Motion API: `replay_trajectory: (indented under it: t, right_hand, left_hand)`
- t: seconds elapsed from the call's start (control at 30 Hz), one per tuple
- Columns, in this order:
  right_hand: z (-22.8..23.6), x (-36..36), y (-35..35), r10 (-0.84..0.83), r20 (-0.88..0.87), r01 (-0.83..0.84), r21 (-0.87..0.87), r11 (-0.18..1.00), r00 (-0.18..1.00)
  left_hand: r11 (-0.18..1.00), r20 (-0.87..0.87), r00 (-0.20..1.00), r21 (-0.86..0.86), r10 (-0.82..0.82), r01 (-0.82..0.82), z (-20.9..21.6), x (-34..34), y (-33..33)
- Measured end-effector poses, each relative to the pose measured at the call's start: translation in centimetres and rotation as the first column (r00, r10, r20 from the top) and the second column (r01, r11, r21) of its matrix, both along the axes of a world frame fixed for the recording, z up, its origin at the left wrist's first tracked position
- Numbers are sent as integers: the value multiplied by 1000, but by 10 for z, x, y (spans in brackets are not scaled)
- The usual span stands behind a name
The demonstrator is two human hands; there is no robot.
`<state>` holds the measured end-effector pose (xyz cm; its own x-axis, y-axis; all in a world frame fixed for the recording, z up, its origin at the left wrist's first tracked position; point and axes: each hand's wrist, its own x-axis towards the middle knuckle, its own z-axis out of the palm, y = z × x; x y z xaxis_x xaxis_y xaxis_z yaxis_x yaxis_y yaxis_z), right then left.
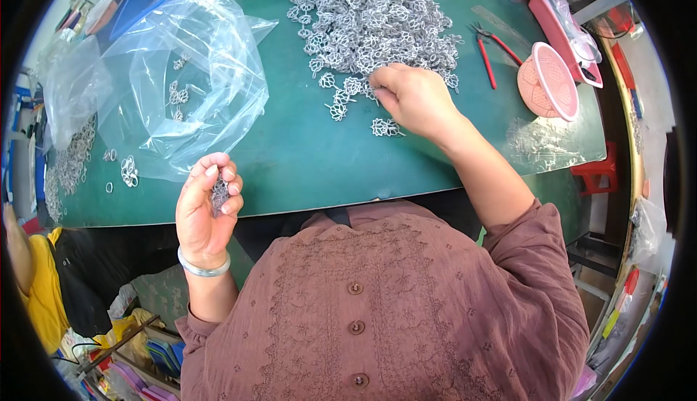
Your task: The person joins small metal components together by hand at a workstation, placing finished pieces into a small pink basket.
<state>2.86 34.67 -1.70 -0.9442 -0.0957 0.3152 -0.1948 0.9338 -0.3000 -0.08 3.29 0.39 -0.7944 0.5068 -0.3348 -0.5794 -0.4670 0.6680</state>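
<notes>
A large heap of silver-grey openwork metal flower pieces [370, 20] lies at the far middle of the green table [312, 161]. My right hand [421, 103] is at the heap's near edge, thumb and forefinger closed in a pinch. Its fingertips touch the flower pieces there, and what is between them is hidden. A few loose flower pieces [339, 105] lie just left of it, and another small cluster [386, 127] lies below its fingers. Over the table's front edge, my left hand [202, 216] is raised, fingers curled around a small bunch of metal flower pieces [220, 194].
A clear plastic bag [218, 111] spreads over the left side, with metal pieces [176, 95] showing through. Small rings [129, 172] lie near it. Red-handled pliers [486, 60], a pink basket [537, 85] and a pink tray [555, 31] are at the right. A person in yellow [45, 292] is far left.
</notes>
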Motion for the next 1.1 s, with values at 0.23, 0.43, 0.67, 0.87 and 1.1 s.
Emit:
replay_trajectory:
  t: [0.23, 0.43, 0.67, 0.87, 1.1]
  right_hand:
    - [4, -4, -3, -55, 131, 28, 200, 979, 990]
    - [13, 1, 3, -27, 82, 39, -153, 987, 996]
    - [31, 6, -12, 297, 424, 199, -799, 567, 856]
    - [45, 11, -36, 421, 492, 197, -796, 572, 762]
    - [37, 9, -48, 506, 466, 240, -861, 449, 726]
  left_hand:
    - [1000, -11, 1000, -20, -15, 15, 2, 2, 8]
    - [1000, -12, 1000, -7, -18, 18, 1, 4, 7]
    - [980, -63, 985, -134, -158, 149, 0, 6, 36]
    - [932, -81, 956, -260, -283, 254, 10, 11, 74]
    - [943, -82, 959, -224, -270, 247, 1, 11, 78]
